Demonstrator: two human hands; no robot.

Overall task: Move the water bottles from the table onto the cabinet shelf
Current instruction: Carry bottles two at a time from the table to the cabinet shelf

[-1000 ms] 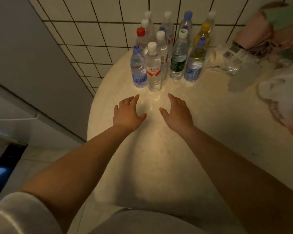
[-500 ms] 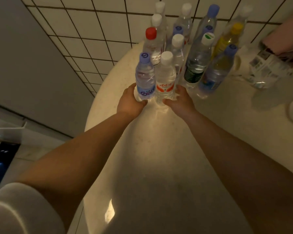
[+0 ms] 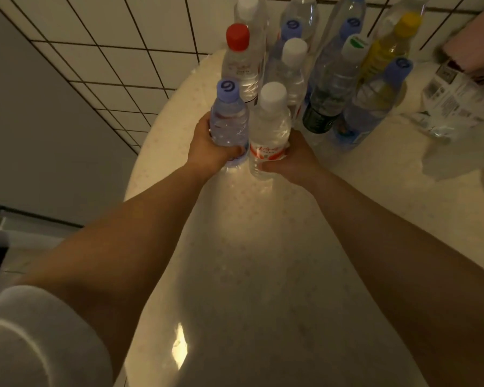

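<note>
On the pale table, the left hand wraps a blue-capped bottle, the right hand a white-capped bottle with an unreadable red label; half a second earlier both hands were just closing in. Behind them, a red-capped bottle fronts the cluster
</note>
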